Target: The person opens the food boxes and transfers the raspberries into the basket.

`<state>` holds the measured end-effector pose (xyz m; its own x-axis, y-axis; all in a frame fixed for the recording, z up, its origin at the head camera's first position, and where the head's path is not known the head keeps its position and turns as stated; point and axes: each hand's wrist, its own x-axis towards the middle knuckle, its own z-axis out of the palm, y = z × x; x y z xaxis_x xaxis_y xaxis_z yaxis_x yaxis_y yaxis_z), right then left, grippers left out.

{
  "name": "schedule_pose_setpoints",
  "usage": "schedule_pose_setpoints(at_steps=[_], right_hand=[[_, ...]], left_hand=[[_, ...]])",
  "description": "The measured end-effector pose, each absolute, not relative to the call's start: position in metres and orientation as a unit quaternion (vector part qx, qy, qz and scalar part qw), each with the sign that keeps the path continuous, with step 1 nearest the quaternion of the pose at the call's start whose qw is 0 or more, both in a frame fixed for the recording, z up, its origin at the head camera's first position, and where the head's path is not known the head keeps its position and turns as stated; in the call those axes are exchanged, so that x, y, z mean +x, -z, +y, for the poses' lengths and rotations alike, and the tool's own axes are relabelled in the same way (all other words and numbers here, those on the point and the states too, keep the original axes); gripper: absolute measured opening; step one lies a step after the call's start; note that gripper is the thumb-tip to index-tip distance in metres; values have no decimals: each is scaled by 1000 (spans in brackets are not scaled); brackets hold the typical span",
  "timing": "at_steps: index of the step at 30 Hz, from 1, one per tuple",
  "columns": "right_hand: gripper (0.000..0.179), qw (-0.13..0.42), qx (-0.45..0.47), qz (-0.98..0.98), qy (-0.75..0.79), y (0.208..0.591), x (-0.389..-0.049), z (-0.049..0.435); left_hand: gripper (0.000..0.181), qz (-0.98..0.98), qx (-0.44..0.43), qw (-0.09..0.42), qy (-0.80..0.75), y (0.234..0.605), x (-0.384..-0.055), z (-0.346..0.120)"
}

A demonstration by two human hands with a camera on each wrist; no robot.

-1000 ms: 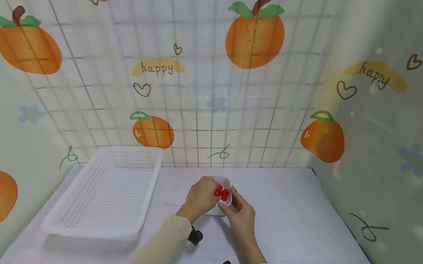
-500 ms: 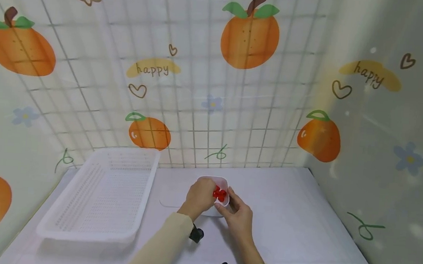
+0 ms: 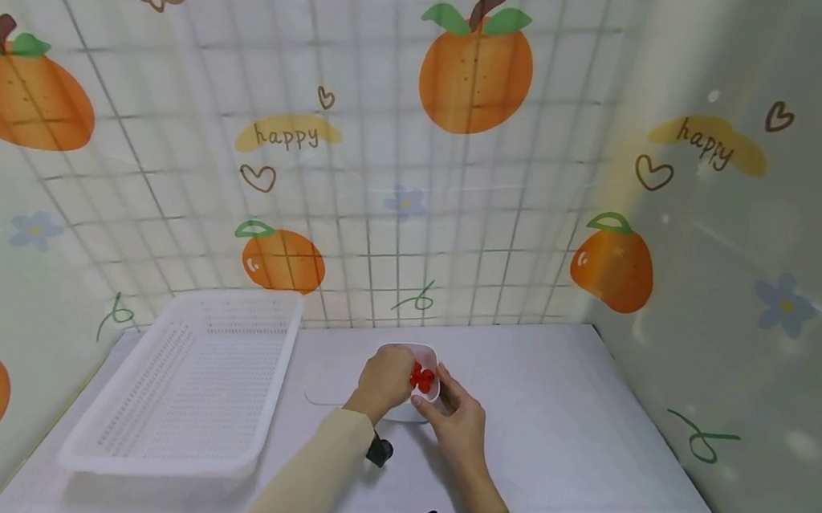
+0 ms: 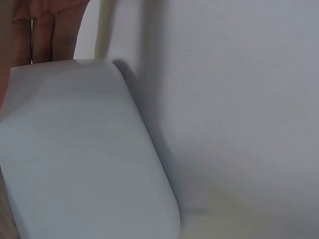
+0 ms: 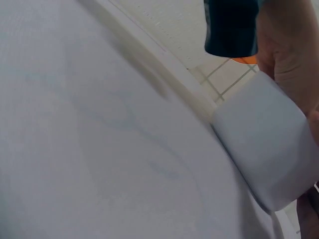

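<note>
A small white box, square with rounded corners, stands on the table in the head view. Inside it lie several small, round, glossy red pieces, too small to name surely. My left hand reaches over the left rim, with its fingertips hidden inside the box. With thumb at the front and fingers at the right side, my right hand grips the box. The left wrist view shows the smooth box wall close up. In the right wrist view, the box sits below the left hand.
A large white perforated basket stands to the left on the white-covered table. Behind rises a curtain printed with oranges, over a wire grid. Black wrist cameras are worn on both arms.
The scene has slid slightly left in the head view as the camera turns. Both hands keep their places at the box, and the red pieces look unchanged.
</note>
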<state>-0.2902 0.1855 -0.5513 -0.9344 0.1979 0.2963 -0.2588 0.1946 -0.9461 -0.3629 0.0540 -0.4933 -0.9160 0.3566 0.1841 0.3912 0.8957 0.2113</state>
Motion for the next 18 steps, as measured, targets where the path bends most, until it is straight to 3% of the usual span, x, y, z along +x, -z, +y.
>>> schedule_pose_setpoints(at_steps=[10, 18], right_hand=[[72, 176, 16, -756, -631, 552, -289, 186], [72, 180, 16, -749, -637, 551, -291, 185]], left_hand=[[16, -974, -195, 46, 102, 496, -370, 56], [13, -970, -216, 63, 87, 495, -372, 55]])
